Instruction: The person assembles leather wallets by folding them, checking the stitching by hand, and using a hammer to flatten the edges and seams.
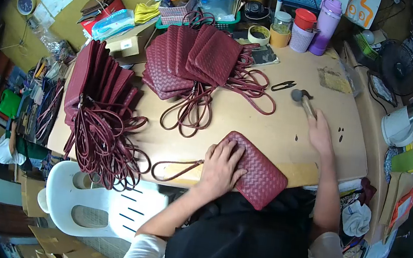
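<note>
Near the table's front edge lies a dark red woven-pattern wristlet pouch [263, 173], with its wrist strap [176, 173] looped out to the left. My left hand [221, 166] rests on the pouch's left part, its fingers spread over the surface. To the right, my right hand [320, 133] is closed around the handle of a hammer [303, 98], whose dark head points away from me over the tabletop. Just left of the hammer head is a pair of small black thread snips [283, 85].
Matching pouches fan out at the back [174, 55], and more stand at the left [86, 78] with tangled straps. Tape roll [259, 35], jars and a purple bottle [326, 27] line the far edge. A white chair [61, 199] stands left; another person [8, 148] is farther off.
</note>
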A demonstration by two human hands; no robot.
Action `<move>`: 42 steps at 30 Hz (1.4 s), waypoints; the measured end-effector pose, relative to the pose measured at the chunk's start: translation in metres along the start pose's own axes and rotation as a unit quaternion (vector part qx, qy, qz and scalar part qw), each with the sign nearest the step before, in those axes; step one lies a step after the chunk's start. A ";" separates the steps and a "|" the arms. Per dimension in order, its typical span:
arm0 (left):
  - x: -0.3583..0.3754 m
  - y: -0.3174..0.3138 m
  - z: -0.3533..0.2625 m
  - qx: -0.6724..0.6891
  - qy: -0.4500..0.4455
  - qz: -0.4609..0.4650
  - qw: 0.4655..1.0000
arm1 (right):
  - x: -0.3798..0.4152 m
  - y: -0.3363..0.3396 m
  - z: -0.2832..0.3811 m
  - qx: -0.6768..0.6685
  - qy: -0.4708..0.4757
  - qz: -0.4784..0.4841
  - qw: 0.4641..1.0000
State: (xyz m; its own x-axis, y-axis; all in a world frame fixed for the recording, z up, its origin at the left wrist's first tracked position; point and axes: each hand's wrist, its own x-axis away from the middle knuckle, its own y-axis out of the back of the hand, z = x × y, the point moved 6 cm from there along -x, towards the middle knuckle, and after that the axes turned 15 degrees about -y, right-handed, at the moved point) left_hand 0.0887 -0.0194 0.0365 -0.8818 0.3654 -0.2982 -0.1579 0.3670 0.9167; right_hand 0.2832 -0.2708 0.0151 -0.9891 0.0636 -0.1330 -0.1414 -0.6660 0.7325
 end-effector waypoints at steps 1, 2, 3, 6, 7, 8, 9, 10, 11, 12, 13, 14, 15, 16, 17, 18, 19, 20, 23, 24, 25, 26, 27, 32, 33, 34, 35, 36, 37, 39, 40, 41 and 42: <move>0.006 -0.004 -0.003 0.004 -0.005 0.000 1.000 | 0.011 0.005 0.000 0.001 -0.004 0.002 1.000; 0.010 -0.008 -0.006 0.008 -0.010 -0.001 1.000 | 0.027 0.011 0.009 -0.116 -0.111 0.113 0.981; 0.011 -0.010 -0.006 0.012 -0.015 -0.003 1.000 | 0.045 0.005 0.017 -0.229 -0.214 0.218 0.924; -0.001 -0.013 -0.001 0.060 -0.080 0.029 0.995 | 0.076 -0.010 0.049 -0.477 -0.192 0.267 0.815; -0.004 -0.012 0.003 0.061 -0.081 0.031 0.994 | 0.079 -0.013 0.056 -0.478 -0.194 0.266 0.815; -0.008 -0.012 0.005 0.084 -0.102 0.027 0.991 | 0.085 -0.022 0.071 -0.463 -0.157 0.352 0.798; -0.010 -0.012 0.005 0.107 -0.124 0.023 0.986 | 0.092 -0.026 0.083 -0.444 -0.119 0.434 0.774; -0.008 -0.011 0.007 0.108 -0.107 -0.008 0.988 | 0.090 -0.026 0.083 -0.389 -0.149 0.454 0.788; -0.005 -0.011 0.003 0.109 -0.109 -0.008 0.988 | 0.088 -0.027 0.082 -0.389 -0.149 0.453 0.789; 0.000 -0.006 0.002 0.080 -0.071 -0.021 0.994 | 0.086 -0.030 0.078 -0.305 -0.126 0.441 0.835; 0.002 -0.003 0.004 0.050 -0.033 -0.034 0.998 | 0.083 -0.033 0.076 -0.218 -0.101 0.425 0.873; 0.002 -0.004 0.005 0.052 -0.035 -0.043 0.997 | 0.081 -0.035 0.079 -0.219 -0.102 0.424 0.873; 0.003 -0.005 0.004 0.057 -0.034 -0.039 0.997 | 0.078 -0.026 0.093 -0.132 0.026 0.331 0.934; 0.002 -0.005 0.005 0.055 -0.028 -0.033 0.998 | 0.078 -0.017 0.112 -0.041 0.158 0.224 0.961; 0.000 -0.005 0.006 0.051 -0.023 -0.028 0.998 | 0.077 -0.011 0.127 -0.041 0.157 0.224 0.961; 0.001 -0.005 0.007 0.045 -0.025 -0.032 0.998 | 0.076 -0.004 0.146 -0.008 0.154 0.223 0.962; 0.001 -0.005 0.006 0.045 -0.024 -0.030 0.998 | 0.074 -0.003 0.157 0.024 0.152 0.223 0.963; 0.001 -0.005 0.006 0.044 -0.022 -0.027 0.998 | 0.072 -0.008 0.162 0.023 0.150 0.224 0.963; 0.001 -0.005 0.006 0.045 -0.016 -0.022 0.999 | 0.063 -0.029 0.149 0.051 0.116 0.235 0.964; 0.001 -0.006 0.006 0.047 -0.012 -0.021 0.999 | 0.063 -0.045 0.133 0.106 0.145 0.270 0.946; 0.001 -0.004 0.006 0.046 -0.013 -0.021 0.999 | 0.064 -0.057 0.121 0.159 0.174 0.303 0.923; 0.001 -0.005 0.006 0.043 -0.011 -0.013 0.999 | 0.058 -0.044 0.131 0.160 0.175 0.302 0.923; 0.000 -0.005 0.006 0.038 -0.008 -0.005 0.999 | 0.052 -0.024 0.148 0.200 0.185 0.311 0.911; 0.018 0.017 0.027 0.060 0.085 -0.136 0.985 | 0.044 -0.011 0.125 0.156 0.177 0.142 0.961; 0.025 0.028 0.031 -0.013 0.119 -0.108 0.987 | 0.039 -0.007 0.104 0.170 0.152 0.086 0.970; 0.036 0.027 0.040 -0.013 0.138 -0.114 0.984 | 0.036 -0.005 0.085 0.184 0.124 0.029 0.975; 0.042 0.029 0.043 0.016 0.152 -0.100 0.983 | 0.035 -0.011 0.073 0.182 0.124 0.032 0.975; 0.044 0.027 0.044 0.038 0.154 -0.109 0.981 | 0.034 -0.016 0.060 0.210 0.109 0.024 0.971; 0.045 0.023 0.046 0.061 0.156 -0.118 0.979 | 0.034 -0.017 0.053 0.238 0.093 0.015 0.967; 0.045 0.021 0.049 0.082 0.144 -0.133 0.977 | 0.047 -0.008 0.084 0.203 0.169 -0.060 0.963; 0.041 0.022 0.050 0.104 0.127 -0.147 0.975 | 0.060 -0.001 0.109 0.167 0.239 -0.140 0.946; 0.036 0.024 0.048 0.104 0.122 -0.148 0.976 | 0.067 -0.004 0.127 0.097 0.265 -0.098 0.954; 0.031 0.026 0.044 0.133 0.116 -0.161 0.971 | 0.078 -0.009 0.148 0.027 0.288 -0.055 0.956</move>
State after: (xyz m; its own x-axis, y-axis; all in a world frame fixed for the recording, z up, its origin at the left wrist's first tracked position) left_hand 0.0770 0.0387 0.0396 -0.8871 0.0035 -0.4615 -0.3489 0.6493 0.6757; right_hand 0.2015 -0.1497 0.0967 -0.7826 -0.2993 -0.5459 -0.2605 -0.6390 0.7237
